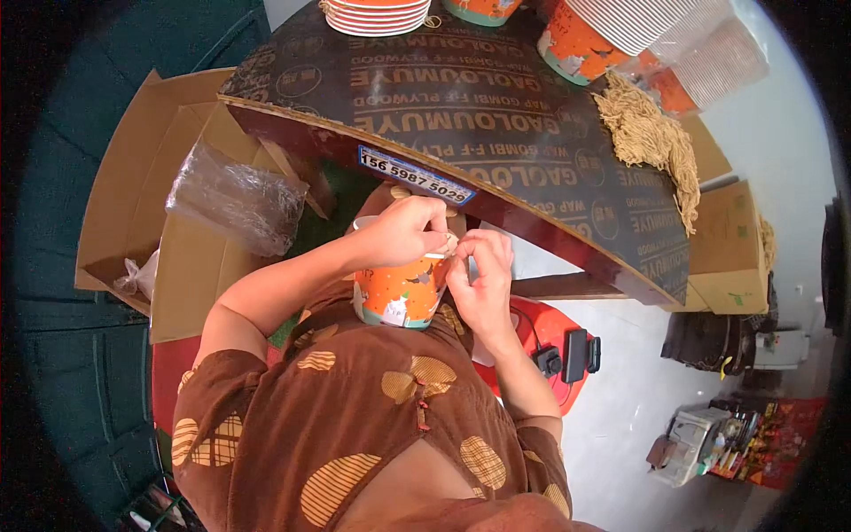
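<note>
The orange paper cup (403,295) sat close against the person's lap, below the near edge of the dark plywood tabletop (496,133). The left hand (403,232) was closed over its rim from the left, and the right hand (483,275) pinched at the rim on the right side, thumb and forefinger together on something too small to make out. The cup looked light and thin-walled, easy to crush, so it was best held by the stiffer rolled rim or cradled low around the base; what it held was hidden by the hands. To the left, an open cardboard box (133,204) held a crumpled clear plastic bag (235,199). Far on the table lay a pile of tan strings (647,142), then nested orange cups (589,40) and a stack of lids (377,16).
</note>
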`<action>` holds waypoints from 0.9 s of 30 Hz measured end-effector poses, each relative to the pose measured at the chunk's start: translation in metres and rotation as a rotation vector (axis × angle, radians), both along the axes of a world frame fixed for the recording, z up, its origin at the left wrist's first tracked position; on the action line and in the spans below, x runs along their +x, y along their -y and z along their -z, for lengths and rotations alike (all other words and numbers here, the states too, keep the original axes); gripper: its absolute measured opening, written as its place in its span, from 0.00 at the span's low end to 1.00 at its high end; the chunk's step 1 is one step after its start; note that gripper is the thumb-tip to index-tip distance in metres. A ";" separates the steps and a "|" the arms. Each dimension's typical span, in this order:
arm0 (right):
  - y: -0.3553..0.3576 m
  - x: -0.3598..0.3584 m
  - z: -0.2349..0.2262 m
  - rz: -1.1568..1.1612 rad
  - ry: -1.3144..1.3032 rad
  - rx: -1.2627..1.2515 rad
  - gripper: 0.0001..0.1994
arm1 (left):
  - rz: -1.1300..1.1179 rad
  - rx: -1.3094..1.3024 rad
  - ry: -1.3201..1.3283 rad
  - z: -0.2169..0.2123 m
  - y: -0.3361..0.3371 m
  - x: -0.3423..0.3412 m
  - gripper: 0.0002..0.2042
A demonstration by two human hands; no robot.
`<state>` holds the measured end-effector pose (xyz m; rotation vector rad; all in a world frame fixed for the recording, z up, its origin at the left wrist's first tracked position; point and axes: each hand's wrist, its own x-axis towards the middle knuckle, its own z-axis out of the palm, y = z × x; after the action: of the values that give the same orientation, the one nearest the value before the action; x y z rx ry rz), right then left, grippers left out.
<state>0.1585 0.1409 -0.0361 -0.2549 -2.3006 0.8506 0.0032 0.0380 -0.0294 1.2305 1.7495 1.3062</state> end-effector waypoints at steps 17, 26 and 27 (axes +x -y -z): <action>-0.002 0.008 0.006 -0.103 0.046 -0.132 0.07 | -0.101 -0.252 -0.171 -0.002 -0.007 -0.003 0.05; -0.008 0.015 0.013 -0.039 0.062 -0.300 0.06 | -0.073 -0.253 -0.018 0.019 -0.007 -0.013 0.06; -0.005 0.016 0.010 -0.037 0.091 -0.205 0.07 | -0.068 -0.243 0.018 0.019 -0.008 -0.013 0.06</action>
<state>0.1741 0.1458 -0.0456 -0.3477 -2.3080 1.1171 -0.0095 0.0455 -0.0485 1.0279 1.8883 1.1001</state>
